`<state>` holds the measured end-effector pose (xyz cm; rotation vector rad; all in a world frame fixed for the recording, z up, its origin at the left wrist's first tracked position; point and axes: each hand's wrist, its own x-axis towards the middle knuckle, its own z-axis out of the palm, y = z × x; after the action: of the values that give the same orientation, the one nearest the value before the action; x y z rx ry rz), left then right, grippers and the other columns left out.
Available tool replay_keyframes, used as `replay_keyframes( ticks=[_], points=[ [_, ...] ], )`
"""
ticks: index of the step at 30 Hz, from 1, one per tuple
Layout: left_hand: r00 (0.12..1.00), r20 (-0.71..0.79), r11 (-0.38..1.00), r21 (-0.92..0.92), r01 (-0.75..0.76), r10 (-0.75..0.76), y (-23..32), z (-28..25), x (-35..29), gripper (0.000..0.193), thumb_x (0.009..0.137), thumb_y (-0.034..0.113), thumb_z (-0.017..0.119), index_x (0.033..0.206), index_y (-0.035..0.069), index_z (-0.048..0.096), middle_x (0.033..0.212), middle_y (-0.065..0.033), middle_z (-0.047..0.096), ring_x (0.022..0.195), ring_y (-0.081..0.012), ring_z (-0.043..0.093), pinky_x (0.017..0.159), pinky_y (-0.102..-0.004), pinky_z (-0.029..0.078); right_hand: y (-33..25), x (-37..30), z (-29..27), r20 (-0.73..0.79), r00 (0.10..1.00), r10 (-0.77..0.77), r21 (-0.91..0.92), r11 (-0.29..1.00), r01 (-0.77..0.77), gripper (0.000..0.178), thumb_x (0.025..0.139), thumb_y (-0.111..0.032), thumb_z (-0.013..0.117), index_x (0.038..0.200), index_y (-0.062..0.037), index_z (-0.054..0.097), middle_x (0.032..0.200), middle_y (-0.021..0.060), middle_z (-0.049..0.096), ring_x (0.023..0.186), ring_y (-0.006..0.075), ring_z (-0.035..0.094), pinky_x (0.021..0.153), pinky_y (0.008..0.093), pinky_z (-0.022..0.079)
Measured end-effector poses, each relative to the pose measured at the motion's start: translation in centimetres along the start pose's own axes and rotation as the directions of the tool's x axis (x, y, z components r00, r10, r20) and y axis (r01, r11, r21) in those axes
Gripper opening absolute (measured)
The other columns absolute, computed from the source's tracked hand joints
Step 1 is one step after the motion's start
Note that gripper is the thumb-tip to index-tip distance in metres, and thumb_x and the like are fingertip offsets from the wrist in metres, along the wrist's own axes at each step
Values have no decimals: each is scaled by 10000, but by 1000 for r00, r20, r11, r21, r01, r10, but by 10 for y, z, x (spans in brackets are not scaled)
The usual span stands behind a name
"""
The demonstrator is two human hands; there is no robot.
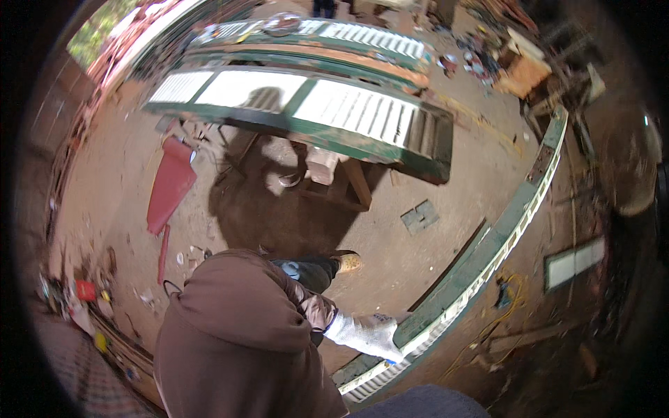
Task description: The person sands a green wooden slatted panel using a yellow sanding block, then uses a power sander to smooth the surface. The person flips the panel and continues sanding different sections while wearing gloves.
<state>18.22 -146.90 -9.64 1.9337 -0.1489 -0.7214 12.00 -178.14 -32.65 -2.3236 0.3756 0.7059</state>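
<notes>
My left hand [369, 336], in a white work glove, reaches from a brown sleeve to a long green louvered shutter [476, 261] with pale slats, standing on its edge. The gloved fingers bend over the shutter's near part and look closed on its edge. A small blue patch [391, 362] shows at the fingertips; what it is I cannot make out. The shutter curves from the lower middle to the far right. My right hand is out of view.
Another green shutter with white slats [304, 104] lies on a wooden stand [357, 182]; more lie behind it. A red sheet [171, 182] and a grey-green plate [419, 217] are on the floor. A yellow cord [514, 299] and timber scraps lie at the right.
</notes>
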Motion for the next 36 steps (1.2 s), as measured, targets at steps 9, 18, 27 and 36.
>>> replay_keyframes(
  ticks=[9, 18, 27, 36],
  points=[
    [967, -149, 955, -247, 165, -206, 41, -20, -124, 773, 737, 617, 769, 1070, -73, 666, 721, -207, 719, 689, -329, 735, 632, -436, 575, -173, -14, -84, 120, 917, -380, -207, 894, 397, 458, 1031, -449, 483, 1227, -92, 693, 1158, 200, 694, 1034, 365, 678, 852, 483, 550],
    [788, -445, 861, -468, 201, -425, 13, -60, -196, 1369, 664, 680, 809, 1635, 25, 101, 1140, -281, 712, 1052, -421, 705, 885, -433, 566, -351, -43, -74, 276, 752, -599, -274, 701, 659, 471, 1038, -456, 482, 1244, -82, 680, 1147, 184, 694, 1027, 349, 674, 856, 468, 546],
    [598, -665, 739, -651, -172, -447, -81, -203, -291, 1061, 738, 543, 805, 1451, -82, 329, 1119, -311, 678, 1041, -402, 700, 887, -449, 545, -576, -46, 31, 435, 615, -657, -334, 517, 788, 485, 1044, -464, 481, 1262, -73, 668, 1136, 167, 694, 1019, 334, 670, 859, 453, 542],
    [347, -696, 586, -717, -378, -628, -152, -318, -313, 1052, 749, 641, 725, 1428, -101, 418, 1145, -314, 676, 1087, -370, 688, 961, -428, 544, -780, -20, 136, 631, 456, -628, -341, 303, 890, 500, 1050, -472, 480, 1279, -64, 655, 1125, 151, 695, 1011, 319, 667, 862, 438, 538]
  ],
)
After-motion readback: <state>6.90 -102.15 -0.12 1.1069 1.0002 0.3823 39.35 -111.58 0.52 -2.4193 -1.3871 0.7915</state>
